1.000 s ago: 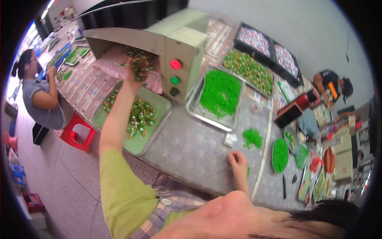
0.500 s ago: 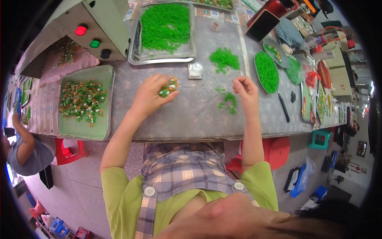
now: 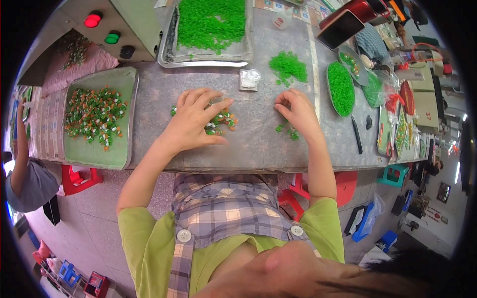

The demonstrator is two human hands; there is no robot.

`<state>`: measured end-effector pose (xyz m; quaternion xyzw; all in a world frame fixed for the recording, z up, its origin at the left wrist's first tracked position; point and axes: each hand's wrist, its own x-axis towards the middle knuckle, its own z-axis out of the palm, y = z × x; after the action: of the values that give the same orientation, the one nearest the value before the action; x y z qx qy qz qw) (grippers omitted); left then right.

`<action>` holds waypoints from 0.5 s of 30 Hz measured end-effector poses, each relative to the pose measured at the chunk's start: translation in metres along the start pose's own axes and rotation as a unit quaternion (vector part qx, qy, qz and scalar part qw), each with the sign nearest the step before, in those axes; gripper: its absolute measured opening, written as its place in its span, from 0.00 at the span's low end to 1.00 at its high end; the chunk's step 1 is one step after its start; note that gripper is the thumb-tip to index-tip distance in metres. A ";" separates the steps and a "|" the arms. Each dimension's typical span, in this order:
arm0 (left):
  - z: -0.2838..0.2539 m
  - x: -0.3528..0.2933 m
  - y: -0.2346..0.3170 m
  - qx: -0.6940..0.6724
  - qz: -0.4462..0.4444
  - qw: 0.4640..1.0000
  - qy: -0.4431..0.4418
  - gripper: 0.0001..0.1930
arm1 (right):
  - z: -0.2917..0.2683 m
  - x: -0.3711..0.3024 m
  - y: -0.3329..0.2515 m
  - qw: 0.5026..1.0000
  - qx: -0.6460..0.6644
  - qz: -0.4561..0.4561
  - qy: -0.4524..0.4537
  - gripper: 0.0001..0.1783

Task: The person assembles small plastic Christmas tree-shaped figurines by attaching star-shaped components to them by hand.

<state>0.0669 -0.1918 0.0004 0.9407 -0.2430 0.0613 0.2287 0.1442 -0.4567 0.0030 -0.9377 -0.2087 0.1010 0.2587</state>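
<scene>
My left hand (image 3: 195, 118) lies over a small heap of green, white and orange pieces (image 3: 223, 120) on the table, its fingers spread and bent above them. Part of the heap is hidden beneath the palm. To the right, my right hand (image 3: 299, 113) is closed, thumb and forefinger pinched together; whatever is between the fingertips is too small to make out. Loose bright green pieces (image 3: 288, 132) lie just below this hand, partly covered by it. Beyond it sits a larger heap of green pieces (image 3: 288, 68). A small clear-and-white box (image 3: 249, 80) stands between and beyond my hands.
At left is a green tray (image 3: 130, 119) of mixed pieces, beside a grey machine (image 3: 134, 22) with coloured buttons. A metal tray (image 3: 203, 64) of green pieces lies at the back. Rightward are an oval dish of green pieces (image 3: 341, 89), a black pen-like tool (image 3: 357, 135) and a phone (image 3: 341, 30).
My left hand has gone from cupped around mixed pieces to spread over them, and more of them show on the table. My right hand has moved left over the loose green pieces.
</scene>
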 end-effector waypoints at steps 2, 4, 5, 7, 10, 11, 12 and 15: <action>-0.006 0.003 -0.005 -0.070 -0.008 0.995 0.068 0.26 | -0.003 0.003 -0.002 0.999 -0.030 -0.030 -0.010 0.06; -0.006 0.009 -0.016 -0.115 -0.072 0.987 0.085 0.21 | -0.005 0.004 -0.006 0.996 -0.062 -0.057 -0.018 0.06; -0.005 0.012 -0.020 -0.161 -0.132 0.973 0.102 0.17 | -0.007 0.005 -0.007 0.996 -0.063 -0.052 -0.026 0.06; -0.002 0.019 -0.020 -0.131 -0.146 0.976 0.092 0.14 | -0.007 0.006 -0.009 0.996 -0.066 -0.047 -0.035 0.06; 0.009 0.028 -0.010 -0.065 -0.148 0.985 0.063 0.10 | -0.008 0.004 -0.010 0.999 -0.027 -0.040 -0.023 0.05; 0.012 0.030 -0.007 -0.026 -0.136 0.989 0.046 0.09 | -0.010 0.002 -0.013 1.000 0.007 -0.022 -0.017 0.05; 0.014 0.031 -0.006 -0.028 -0.136 0.989 0.046 0.09 | -0.011 0.001 -0.015 0.999 0.042 -0.003 -0.012 0.05; 0.017 0.033 -0.002 -0.004 -0.121 0.993 0.015 0.09 | -0.003 -0.004 -0.010 0.999 0.050 0.008 -0.005 0.05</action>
<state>0.0970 -0.2120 -0.0076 0.9611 -0.1244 0.0461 0.2422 0.1381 -0.4526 0.0114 -0.9249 -0.1968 0.1183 0.3032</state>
